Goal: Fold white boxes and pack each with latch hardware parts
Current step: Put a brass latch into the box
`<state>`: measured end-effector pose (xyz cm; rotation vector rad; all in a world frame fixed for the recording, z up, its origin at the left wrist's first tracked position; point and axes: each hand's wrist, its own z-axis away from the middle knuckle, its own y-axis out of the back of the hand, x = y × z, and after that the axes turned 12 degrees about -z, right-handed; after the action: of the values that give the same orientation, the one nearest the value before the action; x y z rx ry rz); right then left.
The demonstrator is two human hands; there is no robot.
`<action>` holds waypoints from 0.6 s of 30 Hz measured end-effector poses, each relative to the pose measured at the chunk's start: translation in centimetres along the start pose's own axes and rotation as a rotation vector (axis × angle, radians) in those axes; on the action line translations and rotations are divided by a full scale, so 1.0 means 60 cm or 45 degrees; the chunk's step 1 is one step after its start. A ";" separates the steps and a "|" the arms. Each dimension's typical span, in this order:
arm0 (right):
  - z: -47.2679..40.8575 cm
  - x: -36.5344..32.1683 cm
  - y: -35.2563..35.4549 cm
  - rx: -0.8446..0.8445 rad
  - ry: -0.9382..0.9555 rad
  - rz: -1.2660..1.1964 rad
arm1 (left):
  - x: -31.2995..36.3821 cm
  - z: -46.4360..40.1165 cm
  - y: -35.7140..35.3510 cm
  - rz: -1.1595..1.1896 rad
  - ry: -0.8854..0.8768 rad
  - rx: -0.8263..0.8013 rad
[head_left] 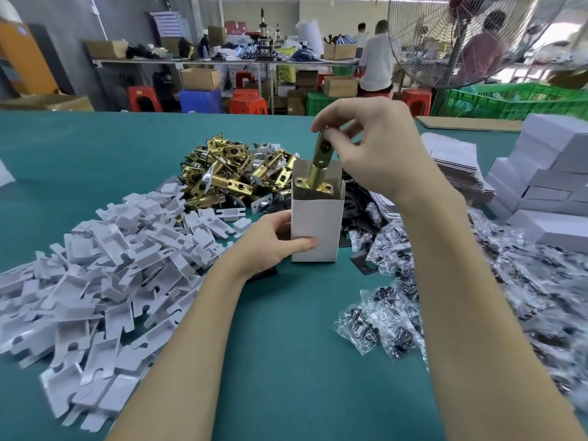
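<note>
A person stands at a green-topped table (280, 361), packing one white box (316, 227). The box stands upright with its top open, directly against the left hand (270, 240), which grips its lower left side, thumb across the front face and the other fingers out of sight behind. The thin card will likely dent if squeezed hard, so a light hold low on the walls, as here, suits it.

Just above the box mouth, the right hand (369, 144) pinches the upper tip of a brass latch (318, 167) between thumb and fingertips. The latch hangs nearly upright, its flat rectangular faceplate lowest and sitting at the box opening, part way in. It looks like solid metal: stiff, fairly heavy for its size, smooth and probably slippery, so the flattened end with holes, where the fingers already are, seems the surest place to hold it while lowering.

The latch is shiny gold, a round barrel joining a flat perforated tail. Beyond the left hand lies a heap of matching brass latches (222, 173). To the left of that hand sprawls a pile of white plastic inserts (105, 275). Below and right of the right hand lie clear screw packets (394, 313), and further right, stacked white boxes (547, 186).
</note>
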<state>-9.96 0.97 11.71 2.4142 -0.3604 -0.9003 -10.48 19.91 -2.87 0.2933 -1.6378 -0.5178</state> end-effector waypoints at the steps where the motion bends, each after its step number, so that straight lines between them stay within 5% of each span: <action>1: 0.000 0.001 0.003 -0.020 -0.008 0.017 | 0.000 0.001 0.000 0.003 0.003 -0.001; 18: 0.006 -0.004 -0.023 -0.384 -0.174 0.165 | -0.004 0.000 -0.001 0.052 -0.051 -0.010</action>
<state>-10.28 2.09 10.83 2.0381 -0.3963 -0.9871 -10.47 19.99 -3.07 0.2443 -1.6769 -0.5022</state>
